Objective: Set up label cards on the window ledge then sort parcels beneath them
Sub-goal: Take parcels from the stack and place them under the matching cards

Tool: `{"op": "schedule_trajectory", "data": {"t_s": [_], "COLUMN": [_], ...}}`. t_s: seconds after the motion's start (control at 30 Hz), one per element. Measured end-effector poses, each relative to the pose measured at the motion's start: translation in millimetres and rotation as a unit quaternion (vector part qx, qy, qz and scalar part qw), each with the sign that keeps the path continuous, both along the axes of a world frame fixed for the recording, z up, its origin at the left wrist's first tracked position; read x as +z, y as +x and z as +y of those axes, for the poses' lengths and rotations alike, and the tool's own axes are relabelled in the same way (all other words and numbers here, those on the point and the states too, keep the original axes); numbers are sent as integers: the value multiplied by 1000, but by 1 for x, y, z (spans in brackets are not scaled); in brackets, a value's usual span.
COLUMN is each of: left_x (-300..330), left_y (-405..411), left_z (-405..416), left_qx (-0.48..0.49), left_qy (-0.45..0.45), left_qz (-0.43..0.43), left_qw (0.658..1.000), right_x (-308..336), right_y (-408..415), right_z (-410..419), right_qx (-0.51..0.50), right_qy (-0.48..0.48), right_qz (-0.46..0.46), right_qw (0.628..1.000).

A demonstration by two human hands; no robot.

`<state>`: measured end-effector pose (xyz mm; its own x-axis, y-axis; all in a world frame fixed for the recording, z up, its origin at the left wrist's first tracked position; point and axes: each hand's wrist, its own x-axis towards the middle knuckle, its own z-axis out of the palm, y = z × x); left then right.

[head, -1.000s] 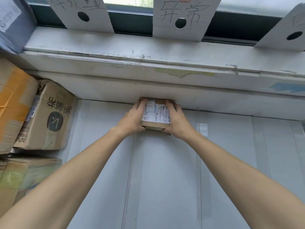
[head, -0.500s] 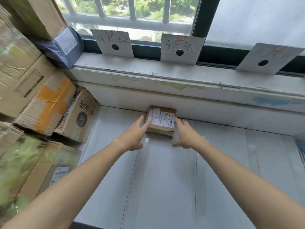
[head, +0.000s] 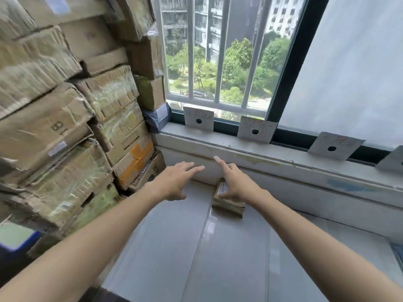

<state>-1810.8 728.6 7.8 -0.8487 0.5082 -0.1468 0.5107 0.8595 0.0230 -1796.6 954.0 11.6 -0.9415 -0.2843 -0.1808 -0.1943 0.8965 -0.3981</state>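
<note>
The stacked cartons (head: 72,118) and the label cards (head: 256,129) on the window ledge (head: 250,151) have been brought into view as both hands are drawn back, the left hand (head: 174,182) spread and empty, the right hand (head: 235,184) loosely open, from the small parcel (head: 226,204) now left on the floor below the middle card, so that placement is judged done.

We see the parcel (head: 226,203) on the floor below the ledge (head: 250,149), cards (head: 256,129) on it, boxes (head: 65,118) stacked to its left.
</note>
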Motion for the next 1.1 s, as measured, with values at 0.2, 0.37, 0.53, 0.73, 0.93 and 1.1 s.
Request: {"op": "schedule_trajectory", "data": {"t_s": [0.2, 0.37, 0.53, 0.73, 0.93, 1.1], "left_x": [71, 158, 238, 314, 353, 377], "left_y": [74, 138, 181, 212, 212, 191], "left_z": [-73, -151, -231, -288, -319, -317], "left_qx": [-1, 1, 42, 106, 177, 214], "left_qy": [147, 151, 124, 85, 109, 74], "left_qz": [107, 233, 310, 362, 358, 359], "left_qw": [983, 961, 942, 922, 910, 906], "right_x": [65, 146, 230, 295, 324, 336], "right_y": [51, 91, 122, 140, 136, 116], "right_z": [-87, -166, -228, -279, -299, -299], "right_qx": [26, 57, 105, 153, 168, 170], "right_qy": [-23, -65, -88, -70, -43, -17], "right_qz": [69, 144, 216, 287, 320, 330], "right_qw": [997, 986, 967, 943, 931, 928]}}
